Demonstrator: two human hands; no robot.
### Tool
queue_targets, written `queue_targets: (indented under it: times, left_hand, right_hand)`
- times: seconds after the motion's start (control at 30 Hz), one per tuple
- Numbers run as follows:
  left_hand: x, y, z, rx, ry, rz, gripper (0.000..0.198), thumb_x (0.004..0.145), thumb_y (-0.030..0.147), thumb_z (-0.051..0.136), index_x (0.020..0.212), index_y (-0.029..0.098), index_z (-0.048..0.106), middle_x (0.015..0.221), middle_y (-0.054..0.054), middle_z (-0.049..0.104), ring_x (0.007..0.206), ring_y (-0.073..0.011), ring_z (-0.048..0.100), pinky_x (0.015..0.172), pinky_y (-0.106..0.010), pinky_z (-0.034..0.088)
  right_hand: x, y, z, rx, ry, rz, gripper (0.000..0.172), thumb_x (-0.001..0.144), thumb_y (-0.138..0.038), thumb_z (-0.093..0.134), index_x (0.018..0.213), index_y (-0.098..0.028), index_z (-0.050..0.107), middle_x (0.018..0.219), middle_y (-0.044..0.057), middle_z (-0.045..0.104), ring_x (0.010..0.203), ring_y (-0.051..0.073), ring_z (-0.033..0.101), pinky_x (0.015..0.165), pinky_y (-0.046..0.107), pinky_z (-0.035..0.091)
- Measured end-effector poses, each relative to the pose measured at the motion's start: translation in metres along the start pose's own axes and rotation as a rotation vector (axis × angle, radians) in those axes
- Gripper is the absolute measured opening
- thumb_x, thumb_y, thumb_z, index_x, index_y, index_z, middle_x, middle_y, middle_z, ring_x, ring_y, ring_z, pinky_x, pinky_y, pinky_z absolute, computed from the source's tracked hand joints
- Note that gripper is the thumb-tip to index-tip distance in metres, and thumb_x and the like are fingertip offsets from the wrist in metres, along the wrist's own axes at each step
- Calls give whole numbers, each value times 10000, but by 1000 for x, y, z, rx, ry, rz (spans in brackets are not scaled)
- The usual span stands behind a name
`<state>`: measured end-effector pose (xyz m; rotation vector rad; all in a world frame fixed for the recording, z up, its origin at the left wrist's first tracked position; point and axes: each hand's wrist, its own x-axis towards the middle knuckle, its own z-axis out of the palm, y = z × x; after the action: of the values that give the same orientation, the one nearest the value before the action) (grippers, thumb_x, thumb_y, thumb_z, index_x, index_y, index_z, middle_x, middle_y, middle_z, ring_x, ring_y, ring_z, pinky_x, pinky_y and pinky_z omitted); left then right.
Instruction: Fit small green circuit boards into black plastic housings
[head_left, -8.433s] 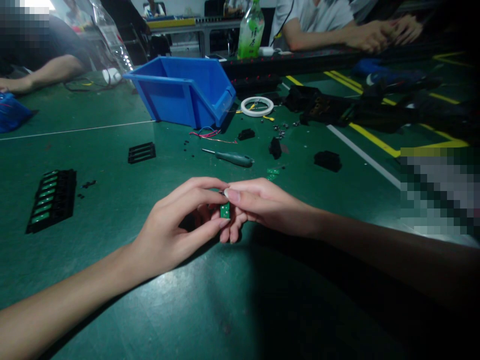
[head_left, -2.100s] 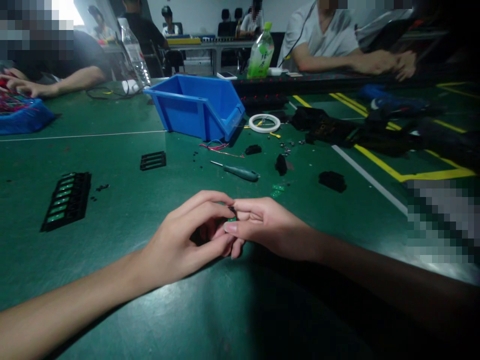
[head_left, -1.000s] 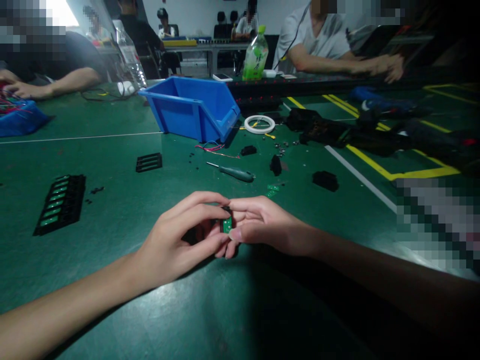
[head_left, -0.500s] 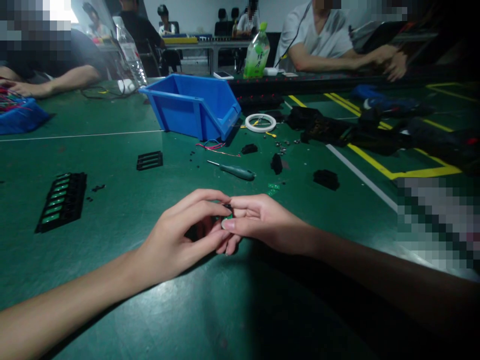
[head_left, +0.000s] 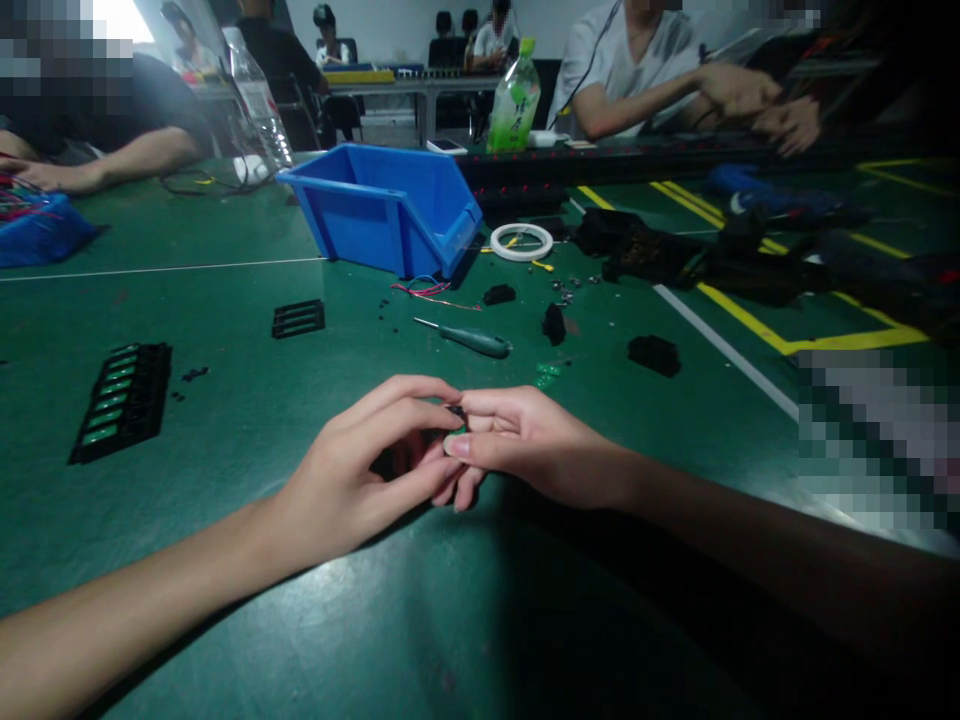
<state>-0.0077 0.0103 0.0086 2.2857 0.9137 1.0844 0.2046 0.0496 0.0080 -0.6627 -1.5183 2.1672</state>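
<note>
Between my fingertips is a small black-and-green part [head_left: 455, 424], mostly covered by them. My left hand [head_left: 375, 455] curls round its left side, the thumb and fingers pinching it. My right hand [head_left: 525, 440] grips it from the right, thumb on the near side. Just beyond my hands lie small green circuit boards [head_left: 547, 374] and a screwdriver [head_left: 472, 341] with a dark green handle. Off to the left rests a black tray [head_left: 124, 400] holding a row of green boards. A slotted black frame [head_left: 298, 319] sits farther back.
A blue bin [head_left: 375, 215] stands behind the screwdriver, beside a white ring [head_left: 521, 243] and loose screws [head_left: 566, 290]. Black housings [head_left: 654, 354] lie to the right. Bottles [head_left: 515, 100] stand at the back. A co-worker's hands [head_left: 757, 105] are across the table.
My hands keep almost the same pose around the small part. Across the table, the co-worker's hands have shifted slightly. The view has moved a little.
</note>
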Motion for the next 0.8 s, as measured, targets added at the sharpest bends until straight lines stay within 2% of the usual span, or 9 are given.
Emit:
queue_targets:
  times: [0.43,0.57,0.8]
  left_hand:
    - [-1,-1,0,9,-18,-13,225,924,179,725,1142,185,667,1274,-130,665,1081,-193,678,840,-282,580]
    - [-1,-1,0,-6,-22,-13,217,923,171,724,1132,184,668,1280,-129,659,1087,-192,674,849,-284,574]
    - [-2,-3,0,-22,-34,-27,242,918,158,725,1147,184,652,1302,-129,640,1051,-176,674,772,-252,562]
  right_hand:
    - [1,-1,-1,-9,-4,17,292,903,-336,759,1040,-90,683,902,85,743,810,173,751,745,280,624]
    - [0,-2,-1,-18,1,22,242,894,-289,748,1021,-93,684,888,84,745,799,175,750,748,285,620]
    - [-1,-2,-2,3,-7,27,239,878,-233,735,1058,-88,674,907,88,738,824,179,743,762,290,608]
